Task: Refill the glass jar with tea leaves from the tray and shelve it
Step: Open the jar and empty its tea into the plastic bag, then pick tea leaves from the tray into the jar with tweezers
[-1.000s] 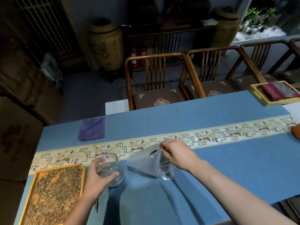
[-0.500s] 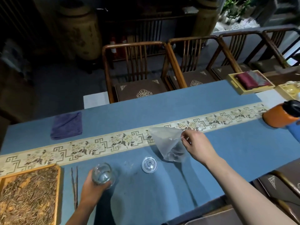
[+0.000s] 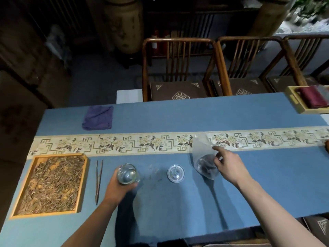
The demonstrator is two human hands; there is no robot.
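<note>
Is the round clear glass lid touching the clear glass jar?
Apart. The head view shows blue cloth between the round clear glass lid and the clear glass jar, which the left hand grips.

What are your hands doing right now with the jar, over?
Left hand grips empty glass jar. Right hand at plastic bag, fingers loose. Lid off, on table. Tea tray and tongs left of jar; nothing between.

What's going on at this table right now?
A person is partway through refilling a jar with tea. The left hand grips the open glass jar, which looks empty, next to the wooden tray of loose tea leaves. The jar's glass lid lies on the blue table cloth. The right hand touches a clear plastic bag with something dark inside. Thin tongs lie beside the tray.
</note>
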